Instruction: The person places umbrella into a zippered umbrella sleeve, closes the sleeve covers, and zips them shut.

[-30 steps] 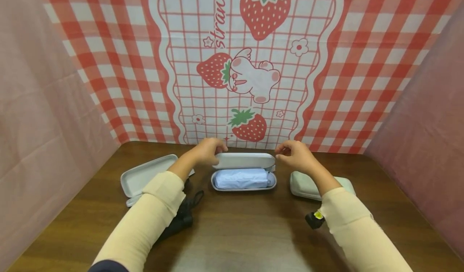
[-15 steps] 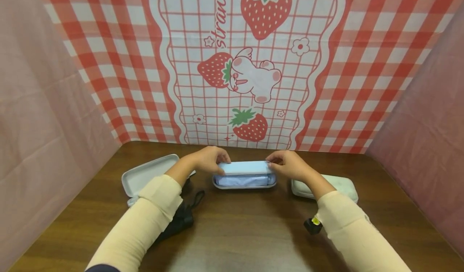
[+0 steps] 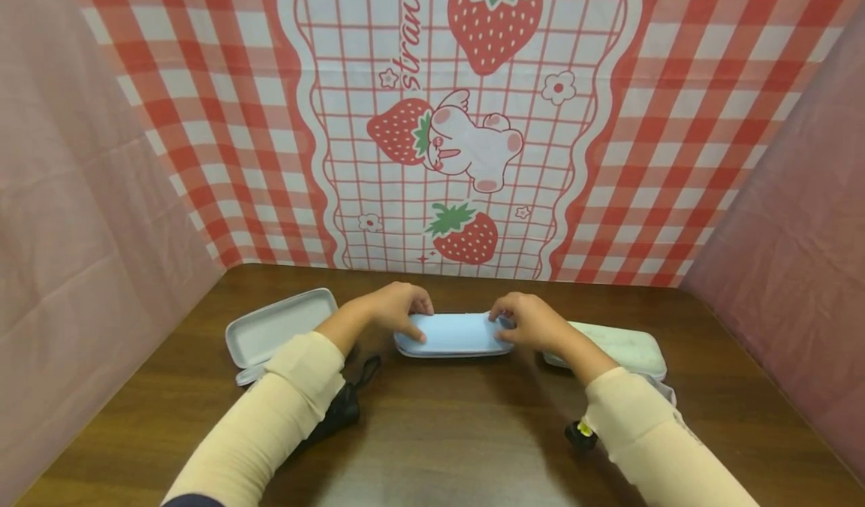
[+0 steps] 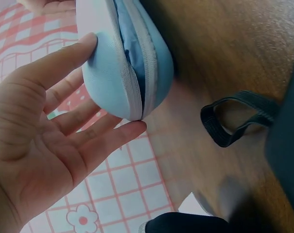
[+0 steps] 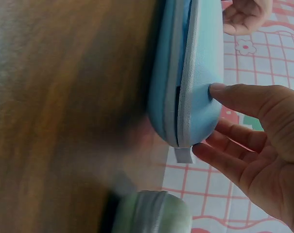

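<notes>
A light blue zip case [image 3: 459, 334] lies at the middle of the table's back half, its lid down over a folded blue umbrella. In the left wrist view the umbrella's blue fabric [image 4: 130, 41] shows through a narrow gap between the unzipped edges. My left hand [image 3: 400, 310] grips the case's left end, thumb on the lid and fingers around the far side. At the right end my right hand [image 3: 530, 323] holds it the same way, thumb pressing the lid. A grey tab [image 5: 183, 155] sticks out at that end in the right wrist view.
An open grey case [image 3: 284, 327] stands at the left. Beside my left sleeve lies a black object with a wrist strap [image 3: 341, 409]. A pale green case [image 3: 625, 348] sits at right, partly behind my forearm, near a small black item with a yellow flower [image 3: 581, 433].
The blue case's lid has swung from standing open down over the umbrella. Both hands have come down and toward me with it, one on each end.
</notes>
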`<state>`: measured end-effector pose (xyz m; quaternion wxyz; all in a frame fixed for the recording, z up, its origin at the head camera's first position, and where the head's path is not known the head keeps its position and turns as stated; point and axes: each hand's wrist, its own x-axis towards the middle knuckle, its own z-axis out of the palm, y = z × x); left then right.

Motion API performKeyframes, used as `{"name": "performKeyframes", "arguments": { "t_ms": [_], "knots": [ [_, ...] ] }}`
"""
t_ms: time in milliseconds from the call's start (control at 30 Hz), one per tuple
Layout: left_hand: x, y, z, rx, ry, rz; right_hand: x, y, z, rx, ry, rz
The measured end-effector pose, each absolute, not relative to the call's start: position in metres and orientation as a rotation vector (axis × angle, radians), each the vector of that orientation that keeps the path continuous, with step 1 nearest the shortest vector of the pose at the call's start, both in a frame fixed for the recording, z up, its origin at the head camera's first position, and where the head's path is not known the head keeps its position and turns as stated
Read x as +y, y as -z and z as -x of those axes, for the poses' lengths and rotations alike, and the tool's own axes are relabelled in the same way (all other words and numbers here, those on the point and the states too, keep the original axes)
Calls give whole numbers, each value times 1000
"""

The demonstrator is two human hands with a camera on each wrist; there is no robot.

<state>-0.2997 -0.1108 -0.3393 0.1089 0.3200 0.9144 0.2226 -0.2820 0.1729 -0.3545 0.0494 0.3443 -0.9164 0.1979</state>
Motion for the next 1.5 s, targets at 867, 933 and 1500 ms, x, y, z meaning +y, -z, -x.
{"name": "performKeyframes", "arguments": {
  "t_ms": [867,933,1500],
  "knots": [
    [-95,347,279,2818,-253,-1036,157,333,282,-2899,-323,-1173],
    [-94,347,278,2822,-222,-1033,155,331,282,-2977,-307,-1153],
    [-95,334,286,2725,-378,-985,160,342,277,-2986,-402,-1002]
  ]
}}
